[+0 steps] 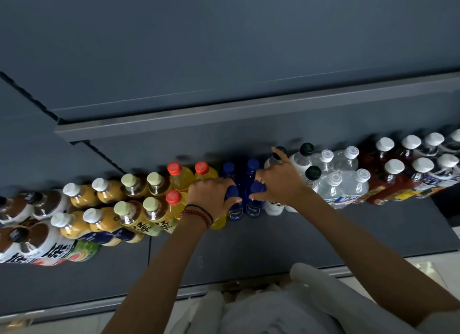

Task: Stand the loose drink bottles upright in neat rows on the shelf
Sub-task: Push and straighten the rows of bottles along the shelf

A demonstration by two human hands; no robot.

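Observation:
Two rows of upright drink bottles run across the dark grey shelf (249, 239). In the middle stand two front blue bottles side by side. My left hand (211, 195) grips the neck of the left blue bottle (235, 213). My right hand (281, 182) grips the cap end of the right blue bottle (254, 209), its forefinger stretched back to a dark-capped white bottle (273, 206). Two more blue bottles (252, 165) stand behind them. Yellow red-capped bottles (180, 175) stand just left of my left hand.
Left of the yellow ones stand pale-capped tea bottles (139, 216) and white-capped orange and brown bottles (72, 229). To the right are clear water bottles (333, 184) and red, white-capped bottles (388, 179). An upper shelf edge (224, 121) overhangs the back row.

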